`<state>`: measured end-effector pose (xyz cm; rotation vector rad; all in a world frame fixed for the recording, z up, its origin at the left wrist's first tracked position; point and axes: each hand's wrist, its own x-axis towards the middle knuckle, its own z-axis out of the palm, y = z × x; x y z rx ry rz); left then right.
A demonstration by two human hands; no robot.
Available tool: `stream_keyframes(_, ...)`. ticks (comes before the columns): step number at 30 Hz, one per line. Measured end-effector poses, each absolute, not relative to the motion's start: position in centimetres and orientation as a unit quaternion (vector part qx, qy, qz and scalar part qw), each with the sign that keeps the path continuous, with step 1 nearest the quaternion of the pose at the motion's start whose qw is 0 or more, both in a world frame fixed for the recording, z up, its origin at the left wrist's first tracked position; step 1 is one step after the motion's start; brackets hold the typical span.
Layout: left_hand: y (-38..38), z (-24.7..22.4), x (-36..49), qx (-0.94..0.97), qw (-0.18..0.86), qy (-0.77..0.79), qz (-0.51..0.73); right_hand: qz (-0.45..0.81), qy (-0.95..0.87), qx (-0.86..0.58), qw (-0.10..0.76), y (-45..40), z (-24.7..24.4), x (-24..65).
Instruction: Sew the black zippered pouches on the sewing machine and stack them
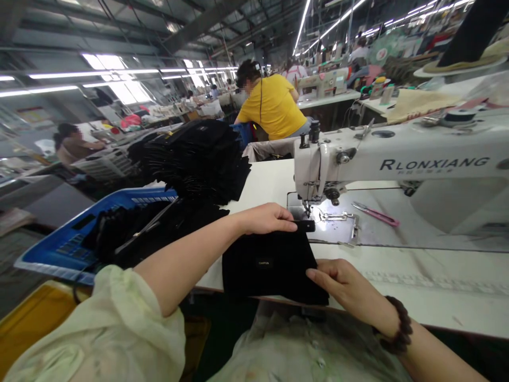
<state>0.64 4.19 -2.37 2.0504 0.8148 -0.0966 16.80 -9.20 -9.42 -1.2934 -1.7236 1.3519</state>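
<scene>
A black fabric piece [274,276] with a small label lies on the table's front edge, below the sewing machine [318,159]. Along its top edge runs a black band [305,226], whose end sits just in front of the presser foot [308,208]. My left hand [270,218] pinches this band between thumb and fingers. On the right side edge of the cloth, my right hand [338,281] grips with the thumb on top and the fingers curled. The part under my left hand is hidden.
Purple-handled thread snips [376,214] lie on the machine bed, right of a metal guide [353,228]. At the left, a tall pile of black pieces [199,159] stands by a blue basket [51,249] holding dark cloth. A co-worker in yellow [278,106] bends over beyond.
</scene>
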Motion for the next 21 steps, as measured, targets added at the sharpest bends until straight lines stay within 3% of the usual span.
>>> stream_keyframes(9, 4.1, -3.1, 1.0, 0.863, 0.372, 0.342, -0.007, 0.521, -0.608, -0.536, 0.269, -8.6, -9.6, 16.2)
stream_keyframes(13, 4.6, -3.5, 1.4, 0.897, 0.261, 0.356, -0.018, 0.551, -0.586, -0.543, 0.242, -7.8, -9.6, 15.8)
stream_keyframes(21, 6.8, -8.8, 2.9, 0.907, 0.195, 0.374, -0.006, 0.562, -0.564, -0.579, 0.176, -4.7, -10.3, 16.0)
